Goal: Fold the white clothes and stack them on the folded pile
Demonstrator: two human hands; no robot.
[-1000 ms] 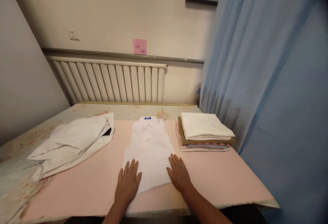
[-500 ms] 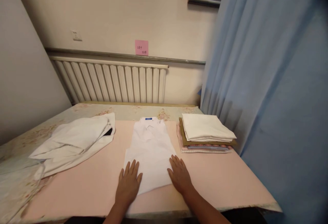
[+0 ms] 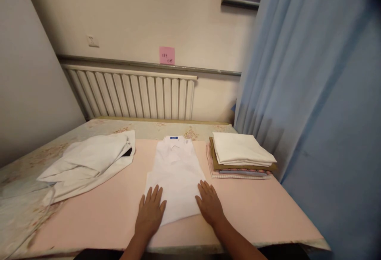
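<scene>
A white collared shirt [image 3: 177, 176], folded to a narrow shape, lies flat with its collar and blue label at the far end. My left hand [image 3: 151, 208] rests palm down on its near left edge, fingers spread. On the opposite edge, my right hand [image 3: 210, 202] also lies flat with its fingers stretched out. Neither hand grips the cloth. Underneath the shirt is a pale pink cloth [image 3: 253, 208] spread over the table.
Crumpled white fabric [image 3: 89, 160] with a dark patch lies at the left. At the right stands a stack of folded cloths [image 3: 242, 151]. A radiator [image 3: 133, 95] runs along the wall behind, and a blue curtain [image 3: 297, 73] hangs at the right.
The whole view has shifted slightly. Both hands stay flat on the shirt, which looks the same as before.
</scene>
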